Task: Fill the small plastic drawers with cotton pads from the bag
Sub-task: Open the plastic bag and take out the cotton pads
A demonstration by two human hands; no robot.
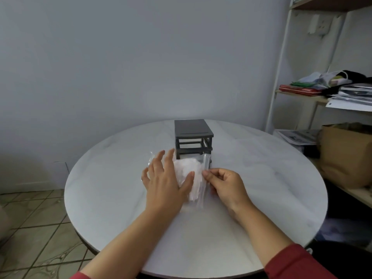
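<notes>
A small dark grey drawer unit (193,135) stands on the far middle of the round white table (120,188). Its upper slots look hollow; a clear drawer (207,160) sticks out at the bottom front. A clear plastic bag with white cotton pads (190,172) lies just in front of the unit. My left hand (167,180) rests on the bag's left part, fingers spread and straight, thumb pressing on the pads. My right hand (225,186) pinches the bag's right edge between thumb and forefinger.
A white shelf rack (281,77) stands at the right with papers, cloths and a red folder. A brown paper bag (346,154) sits on a lower shelf near the table's right edge. Tiled floor shows at the lower left.
</notes>
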